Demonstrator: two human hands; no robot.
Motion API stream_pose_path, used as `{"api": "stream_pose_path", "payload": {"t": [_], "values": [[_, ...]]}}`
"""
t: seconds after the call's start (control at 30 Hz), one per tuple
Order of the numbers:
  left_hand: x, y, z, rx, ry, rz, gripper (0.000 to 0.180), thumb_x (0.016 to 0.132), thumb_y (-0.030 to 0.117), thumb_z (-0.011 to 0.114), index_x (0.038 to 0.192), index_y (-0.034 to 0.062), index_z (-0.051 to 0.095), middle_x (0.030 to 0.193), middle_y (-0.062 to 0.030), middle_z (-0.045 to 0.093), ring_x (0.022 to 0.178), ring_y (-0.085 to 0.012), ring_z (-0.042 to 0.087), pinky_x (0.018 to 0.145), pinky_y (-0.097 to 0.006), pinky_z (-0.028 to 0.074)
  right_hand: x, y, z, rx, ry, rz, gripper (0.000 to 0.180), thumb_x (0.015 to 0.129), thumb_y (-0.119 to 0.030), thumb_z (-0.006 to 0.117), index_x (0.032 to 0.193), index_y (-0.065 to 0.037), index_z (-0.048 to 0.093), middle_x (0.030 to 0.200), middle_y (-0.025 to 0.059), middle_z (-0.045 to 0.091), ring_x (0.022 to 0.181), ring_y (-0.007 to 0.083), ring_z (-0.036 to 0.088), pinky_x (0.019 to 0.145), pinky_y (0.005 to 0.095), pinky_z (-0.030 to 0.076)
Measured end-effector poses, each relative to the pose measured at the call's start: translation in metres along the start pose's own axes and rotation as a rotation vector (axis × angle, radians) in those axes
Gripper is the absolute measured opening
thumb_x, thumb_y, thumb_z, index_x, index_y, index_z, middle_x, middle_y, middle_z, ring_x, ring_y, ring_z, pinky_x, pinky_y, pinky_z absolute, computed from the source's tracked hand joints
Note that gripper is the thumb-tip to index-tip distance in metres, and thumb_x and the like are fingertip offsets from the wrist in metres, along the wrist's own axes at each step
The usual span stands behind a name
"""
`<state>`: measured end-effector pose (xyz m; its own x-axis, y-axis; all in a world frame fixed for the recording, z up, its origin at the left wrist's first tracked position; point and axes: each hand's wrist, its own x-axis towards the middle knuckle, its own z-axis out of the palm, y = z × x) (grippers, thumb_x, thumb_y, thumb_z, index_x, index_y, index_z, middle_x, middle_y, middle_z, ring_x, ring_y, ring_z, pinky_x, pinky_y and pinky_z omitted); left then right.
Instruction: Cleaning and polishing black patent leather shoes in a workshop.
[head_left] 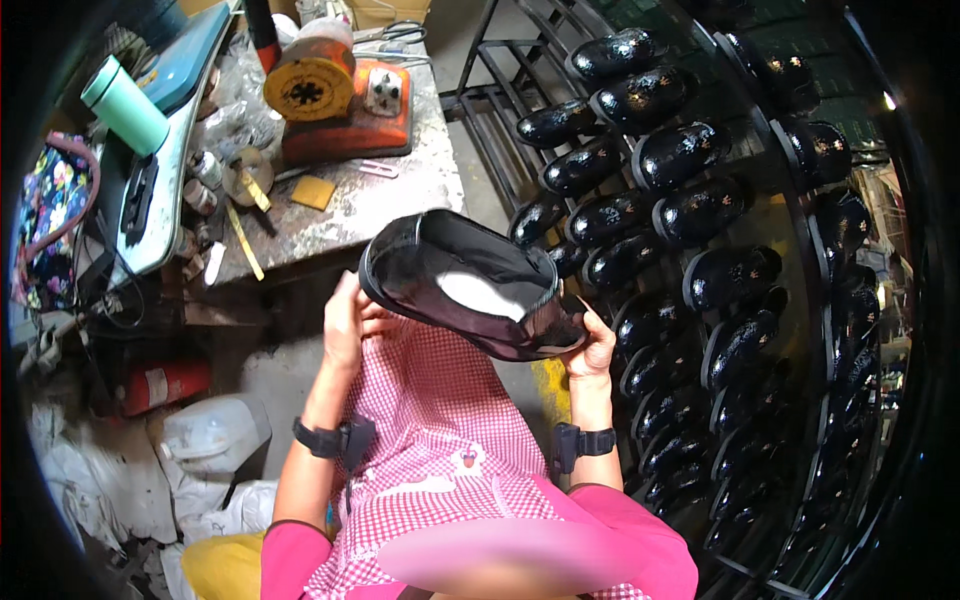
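Observation:
A glossy black shoe [440,262] is held up in front of my apron, tilted so that its opening faces up. A white patch, perhaps an insole, shows inside its dark lining. My left hand [350,318] supports the left end from below, its fingers partly hidden under the shoe. At the other end, my right hand [592,348] grips the edge, with the thumb on the near side. A black strap with a small box is on each of my wrists.
An orange machine [350,115] stands on the stained workbench [420,185], with small bottles, sticks and a yellow sponge-like block [313,192] nearby. To the right, a metal rack [500,75] bears rows of shiny black shoes [683,155]. A translucent plastic container [215,435] is at lower left.

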<state>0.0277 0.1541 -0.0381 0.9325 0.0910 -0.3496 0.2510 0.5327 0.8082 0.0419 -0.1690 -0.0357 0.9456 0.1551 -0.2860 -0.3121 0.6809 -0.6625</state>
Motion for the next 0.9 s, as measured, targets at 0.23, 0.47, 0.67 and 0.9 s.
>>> {"api": "stream_pose_path", "payload": {"t": [0.23,0.47,0.67,0.9], "values": [[-0.032,0.041,0.024,0.018,-0.306,0.012,0.04,0.091,0.025,0.035,0.115,-0.003,0.05,0.123,-0.0159,0.049,0.111,-0.0241,0.049,0.097,-0.034,0.035,-0.018,0.005,-0.023,-0.248,-0.202,-0.049,0.041,0.077,-0.016,0.061,0.112,0.003,0.053,0.119,0.0214,0.051,0.111,0.0314,0.05,0.096,0.0415,0.038],[-0.061,0.029,0.035,0.17,-0.379,0.134,0.036,0.09,0.022,0.039,0.106,-0.0041,0.057,0.119,-0.0148,0.052,0.11,-0.022,0.049,0.097,-0.032,0.033,-0.028,0.016,-0.042,-0.096,-0.002,-0.066,0.045,0.091,-0.037,0.04,0.106,0.002,0.058,0.115,0.0225,0.053,0.107,0.0326,0.052,0.093,0.0413,0.041],[-0.075,0.03,0.038,0.271,-0.355,0.064,0.039,0.092,0.024,0.035,0.11,-0.0037,0.055,0.112,-0.0132,0.056,0.105,-0.0194,0.051,0.094,-0.029,0.036,-0.034,0.03,-0.052,-0.048,0.06,0.01,0.046,0.092,-0.037,0.037,0.106,0.002,0.056,0.11,0.021,0.056,0.099,0.0317,0.056,0.09,0.0406,0.044],[-0.075,0.031,0.032,0.404,-0.254,0.191,0.027,0.088,0.022,0.051,0.106,0.0032,0.058,0.098,-0.0046,0.06,0.09,-0.0109,0.054,0.081,-0.024,0.042,-0.037,0.027,-0.028,-0.087,0.068,0.015,0.047,0.092,-0.038,0.037,0.106,0.003,0.056,0.11,0.0201,0.057,0.098,0.0279,0.057,0.088,0.0385,0.046]]}}
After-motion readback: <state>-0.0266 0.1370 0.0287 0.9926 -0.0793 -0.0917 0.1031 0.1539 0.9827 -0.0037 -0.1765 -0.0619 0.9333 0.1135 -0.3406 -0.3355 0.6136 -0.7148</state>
